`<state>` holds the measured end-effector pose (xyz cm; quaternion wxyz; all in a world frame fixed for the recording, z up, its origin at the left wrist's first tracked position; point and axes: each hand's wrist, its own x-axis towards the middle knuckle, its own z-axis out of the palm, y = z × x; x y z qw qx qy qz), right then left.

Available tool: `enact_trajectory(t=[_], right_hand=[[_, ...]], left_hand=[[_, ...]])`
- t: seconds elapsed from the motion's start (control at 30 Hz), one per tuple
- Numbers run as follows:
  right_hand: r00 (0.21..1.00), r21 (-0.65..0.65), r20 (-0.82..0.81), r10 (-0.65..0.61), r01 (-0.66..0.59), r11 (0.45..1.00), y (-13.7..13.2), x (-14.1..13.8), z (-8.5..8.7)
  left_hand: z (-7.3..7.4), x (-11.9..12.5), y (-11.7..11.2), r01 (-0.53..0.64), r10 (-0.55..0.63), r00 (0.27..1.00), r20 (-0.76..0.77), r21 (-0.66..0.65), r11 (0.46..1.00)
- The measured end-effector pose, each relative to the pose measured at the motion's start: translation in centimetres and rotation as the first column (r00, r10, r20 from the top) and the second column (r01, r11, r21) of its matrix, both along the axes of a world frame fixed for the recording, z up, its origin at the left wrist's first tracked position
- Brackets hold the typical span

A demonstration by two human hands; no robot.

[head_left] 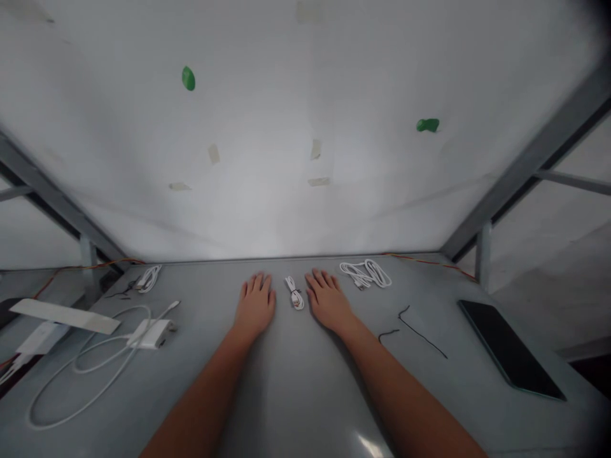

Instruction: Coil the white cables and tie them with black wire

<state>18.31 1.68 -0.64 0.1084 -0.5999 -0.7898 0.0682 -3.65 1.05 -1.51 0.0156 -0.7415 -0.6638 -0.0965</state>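
Note:
My left hand (255, 303) lies flat on the grey table (286, 381), palm down, fingers stretched toward the wall and holding nothing. Flat on the same surface, my right hand (328, 298) is also empty with its fingers slightly apart. Between the two hands, touching neither, sits a small white USB cable (294, 294) bundled with a dark tie. Just beyond my right hand rests a loosely coiled white cable (366, 274). Black twist ties (422, 334) lie to the right of my right forearm.
At right is a dark tablet or phone (510, 346). On the left are a white adapter (149, 334) with a looped cable (71, 416), another small coiled cable (149, 278) and a pale flat strip (67, 315). A white wall (267, 216) closes the back; metal posts (483, 254) flank it.

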Motion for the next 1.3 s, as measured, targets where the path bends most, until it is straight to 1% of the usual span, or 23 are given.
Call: enact_trajectory(t=[0.13, 0.23, 0.47, 0.67, 1.1, 1.3], right_hand=[[1.0, 0.017, -0.007, 0.019, -0.019, 1.0, -0.03, 0.12, -0.27], [1.0, 0.015, -0.003, 0.019, -0.019, 1.0, -0.24, 0.14, -0.22], [1.0, -0.007, 0.004, 0.02, -0.02, 1.0, -0.43, 0.12, 0.13], [1.0, -0.008, -0.01, 0.017, -0.017, 1.0, -0.33, 0.13, -0.03], [1.0, 0.009, -0.002, 0.016, -0.016, 1.0, -0.31, 0.07, -0.16], [1.0, 0.014, -0.008, 0.014, -0.014, 1.0, -0.33, 0.13, -0.2]], left_hand=[[-0.19, 0.33, -0.46, 0.051, -0.051, 0.999, 0.005, 0.007, 0.999], [-0.35, 0.51, -0.8, 0.068, -0.068, 0.998, 0.012, -0.002, 0.998], [-0.61, 0.41, -0.78, 0.074, -0.074, 0.997, 0.029, 0.022, 0.997], [-0.37, 0.47, -0.79, 0.068, -0.068, 0.997, 0.021, -0.009, 0.998], [-0.33, 0.45, -0.74, 0.071, -0.071, 0.997, 0.024, -0.004, 0.997], [-0.53, 0.4, -0.71, 0.07, -0.07, 0.997, 0.023, 0.008, 0.997]])
